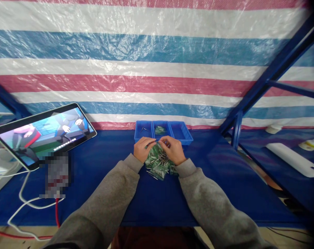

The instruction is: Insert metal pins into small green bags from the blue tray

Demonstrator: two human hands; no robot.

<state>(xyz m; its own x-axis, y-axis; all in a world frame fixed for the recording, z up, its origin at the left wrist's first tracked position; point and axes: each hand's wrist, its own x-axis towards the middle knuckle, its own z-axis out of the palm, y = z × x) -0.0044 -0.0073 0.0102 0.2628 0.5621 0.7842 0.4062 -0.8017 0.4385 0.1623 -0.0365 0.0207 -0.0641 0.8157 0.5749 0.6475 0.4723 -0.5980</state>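
My left hand (142,149) and my right hand (174,150) come close together over a heap on the blue table, fingertips pinched. Something small and dark shows between them, too small to name. Below and between the hands lies the heap of slim metal pins (162,159) mixed with green-tinted clear packets (157,172). Just beyond my fingers stand three joined blue bins. A few thin metal pieces lie in the left bin (139,130), and green packets are in the middle bin (161,123). The right bin (181,130) is beyond my right hand.
At the left a tablet (46,133) leans at an angle, playing a video. In front of it are a blurred-out object (57,176) and white and red cables (21,193). A striped plastic sheet (146,83) hangs behind. Blue metal posts (237,129) and a white bar (293,159) are at the right.
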